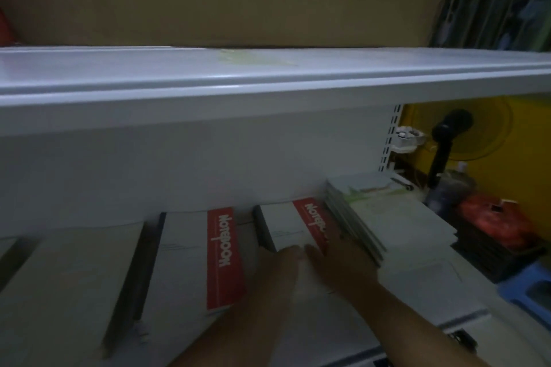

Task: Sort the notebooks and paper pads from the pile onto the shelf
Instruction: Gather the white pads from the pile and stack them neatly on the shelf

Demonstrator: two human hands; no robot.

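- A white metal shelf (208, 176) carries stacks in a row.
- Far left: a plain white pad stack (68, 283).
- Beside it: a red-banded white notebook stack (190, 262).
- Then a second red-banded notebook pile (292, 226).
- Rightmost: a green-printed white booklet stack (384, 217).

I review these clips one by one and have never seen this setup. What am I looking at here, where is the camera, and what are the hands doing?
There is no machine here: a person wears a camera on the head, looking down at their own bare hands. They face a white metal shelf. On the lower level lie stacks of white notebooks with red "Notebook" bands, and a pile of pale green-printed paper pads to the right. The left hand and right hand both rest on one red-banded notebook stack; blur hides whether the fingers grip it.
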